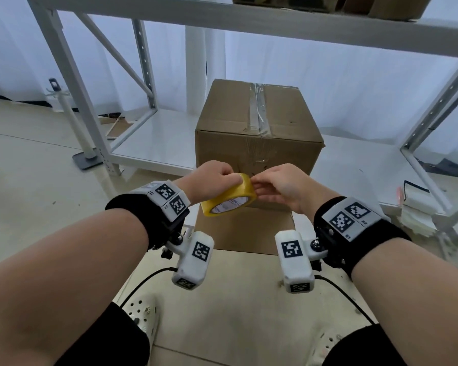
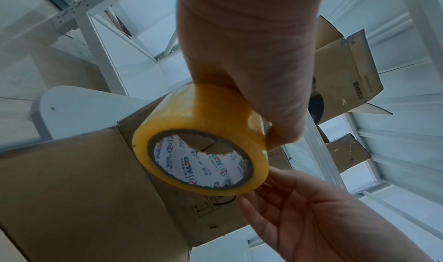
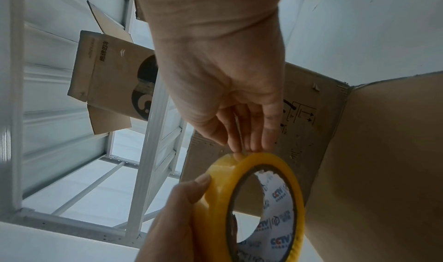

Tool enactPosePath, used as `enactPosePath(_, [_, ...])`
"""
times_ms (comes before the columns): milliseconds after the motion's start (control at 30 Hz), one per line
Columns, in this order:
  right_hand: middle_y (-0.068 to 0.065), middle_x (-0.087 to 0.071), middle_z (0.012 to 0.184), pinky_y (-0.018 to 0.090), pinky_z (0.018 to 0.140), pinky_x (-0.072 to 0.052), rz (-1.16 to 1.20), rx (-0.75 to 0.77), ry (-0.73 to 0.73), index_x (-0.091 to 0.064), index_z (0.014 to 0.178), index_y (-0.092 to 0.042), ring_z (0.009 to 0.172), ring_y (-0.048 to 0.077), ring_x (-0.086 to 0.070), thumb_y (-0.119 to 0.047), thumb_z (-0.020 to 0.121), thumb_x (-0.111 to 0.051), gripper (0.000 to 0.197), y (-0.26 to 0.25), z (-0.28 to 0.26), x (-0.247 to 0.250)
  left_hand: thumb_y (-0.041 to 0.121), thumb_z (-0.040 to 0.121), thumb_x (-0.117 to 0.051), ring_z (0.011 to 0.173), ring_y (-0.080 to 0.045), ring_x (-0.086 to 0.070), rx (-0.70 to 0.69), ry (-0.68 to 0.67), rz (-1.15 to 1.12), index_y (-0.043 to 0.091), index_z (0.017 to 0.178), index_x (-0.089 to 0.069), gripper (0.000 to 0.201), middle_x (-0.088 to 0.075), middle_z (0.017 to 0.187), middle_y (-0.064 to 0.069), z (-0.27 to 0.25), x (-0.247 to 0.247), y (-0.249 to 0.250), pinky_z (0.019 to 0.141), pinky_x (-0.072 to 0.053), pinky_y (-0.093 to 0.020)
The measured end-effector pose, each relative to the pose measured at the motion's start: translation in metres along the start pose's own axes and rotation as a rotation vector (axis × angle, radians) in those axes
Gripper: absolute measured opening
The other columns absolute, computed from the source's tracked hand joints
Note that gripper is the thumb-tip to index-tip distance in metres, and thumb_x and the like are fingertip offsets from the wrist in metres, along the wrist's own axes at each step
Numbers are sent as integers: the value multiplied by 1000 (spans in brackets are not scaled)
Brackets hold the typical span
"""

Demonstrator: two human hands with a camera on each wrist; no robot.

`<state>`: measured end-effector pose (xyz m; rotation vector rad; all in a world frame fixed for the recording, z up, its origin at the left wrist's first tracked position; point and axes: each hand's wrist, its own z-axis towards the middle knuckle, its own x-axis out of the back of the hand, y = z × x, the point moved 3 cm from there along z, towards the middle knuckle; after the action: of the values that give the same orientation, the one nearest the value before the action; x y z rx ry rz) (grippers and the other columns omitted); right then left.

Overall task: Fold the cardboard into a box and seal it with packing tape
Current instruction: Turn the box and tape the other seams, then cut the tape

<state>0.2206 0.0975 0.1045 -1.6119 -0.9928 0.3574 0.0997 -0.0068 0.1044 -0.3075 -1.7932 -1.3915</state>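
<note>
At the centre of the head view, the left hand (image 1: 212, 180) grips a yellow roll of packing tape (image 1: 229, 195), fingers curled over its outer band. The right hand (image 1: 283, 186) meets the roll from the right, its fingertips (image 3: 249, 146) pinching at the tape's edge on the rim. Just behind the hands stands the cardboard box (image 1: 257, 138), closed, with a strip of clear tape (image 1: 259, 112) along its top seam. A white metal shelf frame (image 1: 95, 101) rises in the upper left.
</note>
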Motion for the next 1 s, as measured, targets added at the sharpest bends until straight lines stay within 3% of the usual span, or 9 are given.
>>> enactPosePath(267, [14, -64, 92, 30, 76, -57, 27, 27, 41, -64, 106, -2, 82, 20, -62, -4, 93, -55, 16, 1, 0, 4, 32, 93, -51, 83, -25, -61, -25, 12, -8, 7, 91, -63, 28, -63, 90, -13, -1, -4, 2, 76, -52, -36])
enactPosePath(400, [12, -64, 102, 33, 82, -54, 39, -7, 45, -62, 112, -1, 96, 22, -62, -14, 92, -60, 24, 2, 1, -1, 32, 92, -53, 77, -20, -58, -65, 63, -16, 9, 87, -61, 25, -61, 82, -6, -1, -1, 4, 70, -51, -33])
enactPosePath(567, [8, -64, 99, 22, 66, -52, 1, 84, 89, -66, 108, -8, 89, 17, -61, -11, 91, -62, 18, 0, 4, -6, 33, 93, -52, 70, -13, -53, -93, 97, 39, 10, 89, -60, 25, -58, 79, -4, 0, 1, 2, 65, -46, -26])
enactPosePath(667, [9, -63, 98, 24, 70, -53, 24, 79, 99, -66, 106, -6, 89, 18, -60, -9, 91, -61, 17, 1, 8, -11, 34, 92, -52, 69, -14, -53, -89, 93, 69, 9, 89, -60, 26, -57, 78, -3, 3, 2, -4, 63, -46, -25])
enactPosePath(800, [13, -63, 107, 27, 80, -50, 54, 71, 81, -62, 115, -1, 97, 21, -57, -22, 92, -62, 31, 1, 11, -18, 34, 93, -52, 70, -12, -52, -118, 90, 98, 12, 92, -58, 23, -57, 79, -2, 4, 1, -3, 62, -45, -21])
enactPosePath(900, [14, -64, 101, 29, 82, -51, 102, 53, 27, -64, 105, 1, 93, 22, -59, -19, 89, -65, 26, 0, 12, -19, 33, 91, -55, 70, -15, -54, -156, 96, 232, 13, 93, -56, 21, -55, 76, 0, 3, 1, -1, 61, -46, -22])
enactPosePath(1000, [12, -65, 93, 31, 85, -51, 139, 44, 29, -64, 92, -2, 93, 23, -60, -15, 88, -65, 13, 1, 12, -23, 34, 87, -58, 62, -12, -48, -181, 174, 370, 15, 87, -51, 20, -47, 67, 6, 1, 0, -2, 52, -35, -19])
